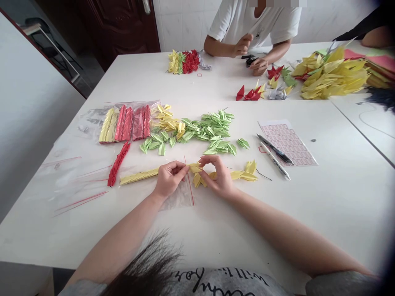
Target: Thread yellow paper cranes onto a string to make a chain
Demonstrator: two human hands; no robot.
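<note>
My left hand (169, 177) pinches the right end of a long yellow chain of folded paper pieces (138, 176) that lies on the white table (339, 193). My right hand (217, 176) is closed on a single yellow folded piece (195, 167), held against the chain's end. More loose yellow pieces (243, 174) lie just right of my right hand. A clear plastic bag with a red strip (180, 196) lies under my hands.
A red chain (119, 163) lies to the left, packed bags of yellow and red chains (125, 123) behind it. Green pieces (203, 131) spread mid-table. Two pens (274, 154) rest by a label sheet (288, 142). A person in white (253, 24) works opposite beside a yellow pile (333, 76).
</note>
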